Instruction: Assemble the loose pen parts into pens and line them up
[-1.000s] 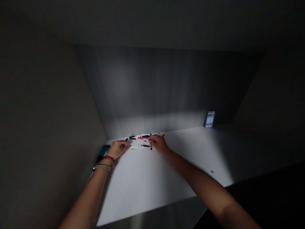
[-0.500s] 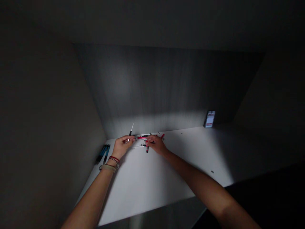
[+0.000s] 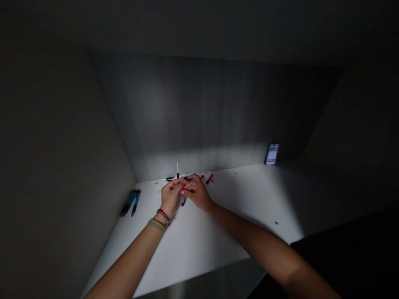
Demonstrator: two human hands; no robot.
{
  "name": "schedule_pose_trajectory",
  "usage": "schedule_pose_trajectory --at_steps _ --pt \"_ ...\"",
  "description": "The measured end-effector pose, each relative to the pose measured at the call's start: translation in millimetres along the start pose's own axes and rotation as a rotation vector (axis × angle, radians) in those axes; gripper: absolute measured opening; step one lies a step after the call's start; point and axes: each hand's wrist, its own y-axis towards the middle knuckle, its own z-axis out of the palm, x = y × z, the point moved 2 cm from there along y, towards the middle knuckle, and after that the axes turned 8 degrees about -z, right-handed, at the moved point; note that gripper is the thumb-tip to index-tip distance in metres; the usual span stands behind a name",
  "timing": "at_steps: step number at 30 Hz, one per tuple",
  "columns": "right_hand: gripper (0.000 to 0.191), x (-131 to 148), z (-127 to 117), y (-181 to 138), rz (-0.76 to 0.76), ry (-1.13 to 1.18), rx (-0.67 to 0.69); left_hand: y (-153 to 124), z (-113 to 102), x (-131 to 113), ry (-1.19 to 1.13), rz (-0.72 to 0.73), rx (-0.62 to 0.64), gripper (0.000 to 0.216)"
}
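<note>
The left hand [image 3: 170, 195] and the right hand [image 3: 199, 196] are meeting fingertip to fingertip over a white surface [image 3: 187, 249], close to the dark grey back panel [image 3: 202, 112]. The left hand is keeping its fingers nearly closed, pinching a dark pen piece [image 3: 178, 175] whose thin white shaft is pointing up beyond the fingertips. The right hand is curling its fingers in, with the thumb and fingers closing on a red pen piece [image 3: 183, 199]; its dark lower end is sticking out toward the wearer, between the two hands. Whether the two pieces are touching cannot be told, since the fingers are covering that spot. Just beyond the left hand's fingers, a slim black part [image 3: 170, 178] is lying near the panel, with tiny bits scattering around it. Just beyond the right hand, on its outer side, a red-and-black part [image 3: 210, 179] is lying at a slant. To the left of the left hand, well apart from it, some blue-and-black pens [image 3: 136, 202] are lying side by side. Red bracelets [image 3: 162, 214] and a pale band [image 3: 156, 225] are circling the left wrist. Far to the right of the right hand, a small device with a pixelated screen [image 3: 272, 155] is standing against the panel.
</note>
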Motion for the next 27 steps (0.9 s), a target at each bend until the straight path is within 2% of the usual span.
schedule_pose_trajectory --at_steps 7,17,24,27 --pt "0.054 2 -2 0 0.000 -0.022 -0.025 1 3 7 -0.017 0.018 0.027 0.044" --pt "0.048 5 -1 0 -0.005 -0.028 -0.085 -7 12 1 -0.279 -0.076 0.009 0.035" --pt "0.041 9 -4 0 -0.031 -0.088 -0.100 -7 11 0 -0.280 -0.088 -0.004 0.033" --pt "0.043 8 -5 0 -0.026 -0.096 -0.076 -6 10 0 -0.255 -0.036 -0.007 0.033"
